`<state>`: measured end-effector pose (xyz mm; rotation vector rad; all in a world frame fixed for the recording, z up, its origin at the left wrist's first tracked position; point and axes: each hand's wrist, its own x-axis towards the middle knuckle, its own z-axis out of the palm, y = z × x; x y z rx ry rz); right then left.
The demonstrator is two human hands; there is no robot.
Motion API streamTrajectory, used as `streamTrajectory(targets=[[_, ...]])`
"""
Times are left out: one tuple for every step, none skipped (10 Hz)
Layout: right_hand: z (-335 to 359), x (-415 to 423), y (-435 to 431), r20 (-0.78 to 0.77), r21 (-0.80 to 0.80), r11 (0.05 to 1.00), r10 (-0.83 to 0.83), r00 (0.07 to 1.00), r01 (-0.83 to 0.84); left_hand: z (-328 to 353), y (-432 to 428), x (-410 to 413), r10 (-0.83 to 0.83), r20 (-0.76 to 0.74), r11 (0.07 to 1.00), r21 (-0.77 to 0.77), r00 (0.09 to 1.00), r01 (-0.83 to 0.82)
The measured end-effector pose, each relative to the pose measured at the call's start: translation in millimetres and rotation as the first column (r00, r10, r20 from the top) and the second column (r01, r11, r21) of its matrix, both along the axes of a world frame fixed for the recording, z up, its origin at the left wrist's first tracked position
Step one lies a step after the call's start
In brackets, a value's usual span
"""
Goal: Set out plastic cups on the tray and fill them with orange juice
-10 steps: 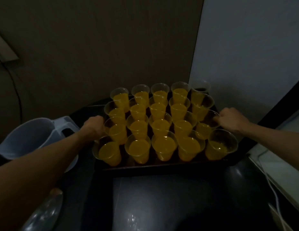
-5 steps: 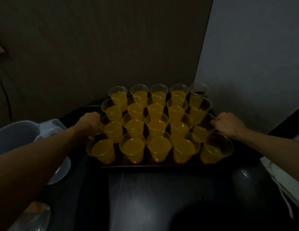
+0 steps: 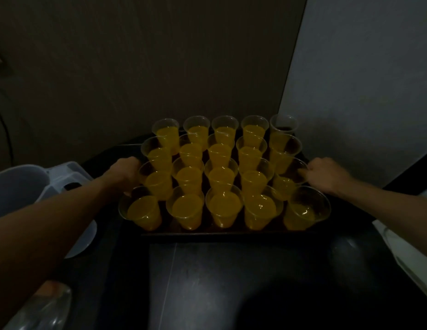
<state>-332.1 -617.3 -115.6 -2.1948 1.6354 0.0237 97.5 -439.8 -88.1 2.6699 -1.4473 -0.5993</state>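
A dark tray (image 3: 222, 233) sits on a black table and carries several clear plastic cups (image 3: 223, 208) in rows, nearly all holding orange juice. The cup at the far right corner (image 3: 283, 126) looks empty. My left hand (image 3: 125, 171) grips the tray's left edge, fingers curled round it beside the cups. My right hand (image 3: 324, 173) grips the tray's right edge the same way. The fingertips of both hands are hidden behind cups and the tray rim.
A pale plastic jug (image 3: 17, 186) stands at the left next to my left forearm. A clear plastic item (image 3: 41, 308) lies at the bottom left. A dark wall stands close behind the tray, a white wall at the right. A white surface (image 3: 403, 244) borders the table's right edge.
The view has shifted a little so the jug sits further left in the frame. Both hands keep their hold on the tray's sides; the cups stay in their rows.
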Motion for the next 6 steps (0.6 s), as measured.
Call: streamTrajectory(targets=[[5, 0, 1, -0.058, -0.015, 0.999, 0.043, 0.997, -0.044, 2, 0, -1, -0.022, 0.032, 1.0, -0.014, 0.999, 0.023], [16, 5, 4, -0.255, -0.088, 0.988, 0.102, 0.961, -0.128, 6, -3, -4, -0.037, 0.063, 0.999, -0.032, 0.997, 0.039], [24, 8, 5, -0.402, -0.152, 0.966, 0.134, 0.906, -0.21, 21, -6, -12, -0.058, 0.021, 0.998, 0.04, 0.998, 0.058], [27, 4, 3, -0.421, -0.168, 0.96, 0.136, 0.897, -0.225, 28, -8, -14, -0.113, 0.069, 0.99, 0.087, 0.991, 0.107], [28, -7, 7, -0.417, -0.147, 0.972, 0.108, 0.903, -0.184, 33, -6, -14, -0.147, 0.165, 0.988, 0.067, 0.975, 0.138], [29, -15, 5, -0.355, -0.156, 0.98, 0.065, 0.933, -0.127, 45, -4, -15, -0.123, 0.197, 0.992, 0.006, 0.973, 0.124]])
